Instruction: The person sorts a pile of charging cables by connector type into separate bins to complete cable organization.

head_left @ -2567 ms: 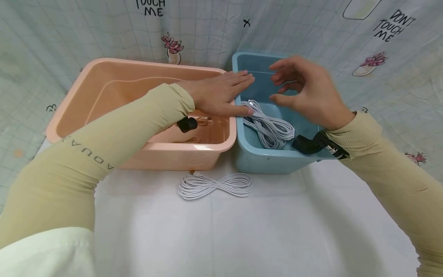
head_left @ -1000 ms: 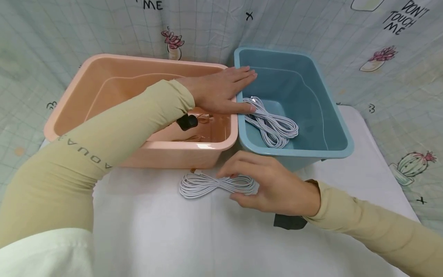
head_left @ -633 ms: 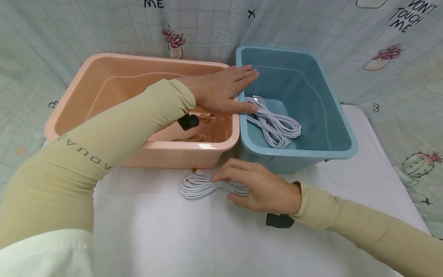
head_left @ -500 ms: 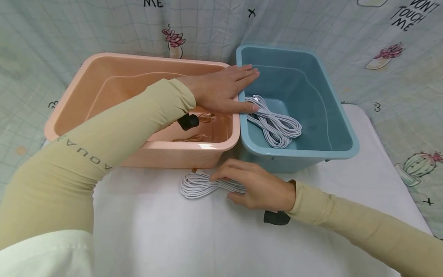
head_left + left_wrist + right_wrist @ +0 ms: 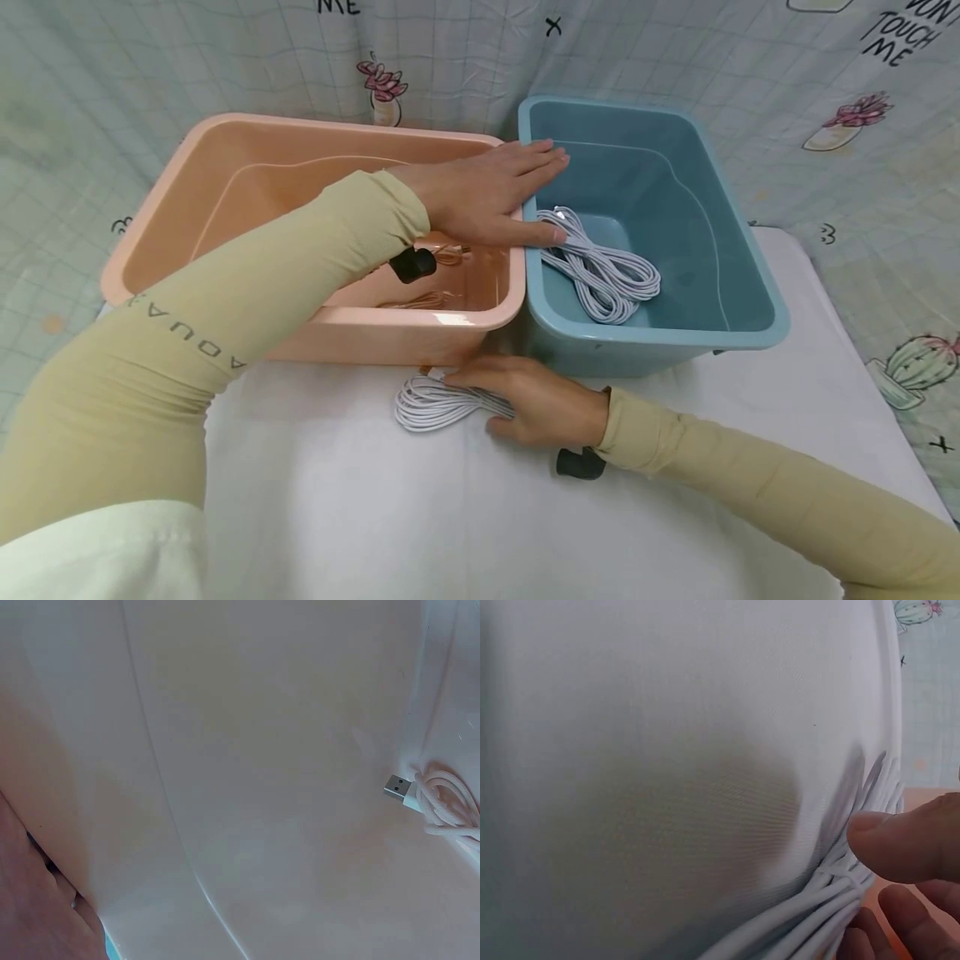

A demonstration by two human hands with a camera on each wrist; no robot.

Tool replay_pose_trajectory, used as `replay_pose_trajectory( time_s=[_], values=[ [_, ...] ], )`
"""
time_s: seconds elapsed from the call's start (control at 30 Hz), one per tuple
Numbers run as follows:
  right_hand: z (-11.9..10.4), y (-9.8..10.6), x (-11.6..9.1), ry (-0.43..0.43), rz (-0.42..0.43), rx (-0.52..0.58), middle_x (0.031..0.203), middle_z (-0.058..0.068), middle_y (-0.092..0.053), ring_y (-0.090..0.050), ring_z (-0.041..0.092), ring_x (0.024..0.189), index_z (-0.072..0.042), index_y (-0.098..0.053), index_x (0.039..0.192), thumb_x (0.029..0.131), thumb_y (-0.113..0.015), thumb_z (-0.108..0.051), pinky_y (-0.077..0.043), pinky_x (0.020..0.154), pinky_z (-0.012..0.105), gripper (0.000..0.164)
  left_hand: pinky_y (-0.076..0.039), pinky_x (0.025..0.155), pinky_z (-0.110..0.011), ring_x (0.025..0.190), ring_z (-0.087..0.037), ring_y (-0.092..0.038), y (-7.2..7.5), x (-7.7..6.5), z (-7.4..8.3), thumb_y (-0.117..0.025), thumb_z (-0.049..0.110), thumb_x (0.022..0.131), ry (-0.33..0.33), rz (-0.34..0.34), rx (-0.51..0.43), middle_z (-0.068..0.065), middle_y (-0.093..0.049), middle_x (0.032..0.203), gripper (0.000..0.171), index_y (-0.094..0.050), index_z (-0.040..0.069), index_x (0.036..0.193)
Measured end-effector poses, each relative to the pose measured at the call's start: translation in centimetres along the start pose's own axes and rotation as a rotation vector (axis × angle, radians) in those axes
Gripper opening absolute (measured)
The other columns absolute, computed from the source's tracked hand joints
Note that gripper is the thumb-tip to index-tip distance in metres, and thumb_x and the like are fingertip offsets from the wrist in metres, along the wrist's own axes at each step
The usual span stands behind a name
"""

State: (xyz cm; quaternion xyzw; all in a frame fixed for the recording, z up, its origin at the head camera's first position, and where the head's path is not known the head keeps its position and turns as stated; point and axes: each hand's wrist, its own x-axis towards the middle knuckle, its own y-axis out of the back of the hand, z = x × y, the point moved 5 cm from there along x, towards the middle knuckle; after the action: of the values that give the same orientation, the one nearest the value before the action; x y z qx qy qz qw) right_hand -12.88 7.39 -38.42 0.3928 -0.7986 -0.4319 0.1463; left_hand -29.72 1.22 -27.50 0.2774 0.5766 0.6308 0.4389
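My left hand (image 5: 495, 196) lies flat with straight fingers across the touching rims of an orange bin (image 5: 315, 317) and a blue bin (image 5: 667, 335). Its thumb reaches over a white coiled cable (image 5: 611, 283) inside the blue bin. On the white cloth in front, my right hand (image 5: 536, 404) grips the right half of another white coiled cable (image 5: 435, 404). In the right wrist view, the thumb (image 5: 900, 836) is on one side of this coil (image 5: 840, 892), near its tie, and the fingers are on the other. The palm covers part of the coil.
Inside the orange bin lie thin cable bundles (image 5: 416, 300), partly behind the left sleeve. One cable with a USB plug (image 5: 397, 786) shows in the left wrist view. A printed cloth backdrop (image 5: 465, 67) hangs close behind both bins.
My right hand has come out of the blue bin, down and left to the coil on the cloth, and closed round it. My left hand has stayed on the rims.
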Motion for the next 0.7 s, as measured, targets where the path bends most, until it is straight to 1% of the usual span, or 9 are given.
replay_pose_trajectory(
  time_s=[0.13, 0.33, 0.53, 0.7],
  values=[
    [0.2, -0.4, 0.5, 0.001, -0.007, 0.003, 0.154, 0.006, -0.056, -0.053, 0.025, 0.144, -0.008, -0.055, 0.149, 0.084, -0.079, 0.001, -0.047, 0.119, 0.041, 0.07, 0.001, 0.136, -0.044, 0.166, -0.023, 0.008, 0.0, 0.0, 0.1, -0.039, 0.067, 0.102, 0.001, -0.007, -0.001, -0.003, 0.003, 0.177, 0.094, 0.0, 0.011, 0.167],
    [0.5, -1.0, 0.9, 0.008, -0.004, 0.004, 0.156, 0.005, -0.055, -0.054, 0.023, 0.144, -0.008, -0.056, 0.148, 0.084, -0.078, 0.0, -0.047, 0.119, 0.039, 0.069, 0.002, 0.136, -0.044, 0.166, -0.023, 0.008, 0.0, 0.0, 0.1, -0.039, 0.066, 0.102, 0.0, -0.007, -0.003, -0.003, 0.003, 0.177, 0.094, 0.0, 0.011, 0.167],
    [0.8, -1.3, 1.2, 0.0, 0.024, -0.005, 0.155, 0.006, -0.055, -0.054, 0.023, 0.142, -0.006, -0.054, 0.15, 0.085, -0.078, -0.001, -0.048, 0.118, 0.038, 0.07, 0.002, 0.136, -0.044, 0.166, -0.023, 0.007, 0.0, 0.0, 0.1, -0.039, 0.066, 0.102, -0.001, -0.003, -0.002, -0.004, 0.003, 0.177, 0.094, 0.0, 0.011, 0.167],
    [0.9, -1.4, 1.3, -0.017, 0.044, -0.002, 0.152, 0.01, -0.058, -0.056, 0.024, 0.14, -0.005, -0.054, 0.149, 0.086, -0.077, 0.0, -0.05, 0.116, 0.039, 0.068, 0.002, 0.136, -0.044, 0.166, -0.023, 0.007, 0.0, 0.0, 0.1, -0.04, 0.066, 0.102, 0.001, -0.003, -0.005, -0.003, 0.002, 0.177, 0.094, -0.001, 0.011, 0.168]
  ],
)
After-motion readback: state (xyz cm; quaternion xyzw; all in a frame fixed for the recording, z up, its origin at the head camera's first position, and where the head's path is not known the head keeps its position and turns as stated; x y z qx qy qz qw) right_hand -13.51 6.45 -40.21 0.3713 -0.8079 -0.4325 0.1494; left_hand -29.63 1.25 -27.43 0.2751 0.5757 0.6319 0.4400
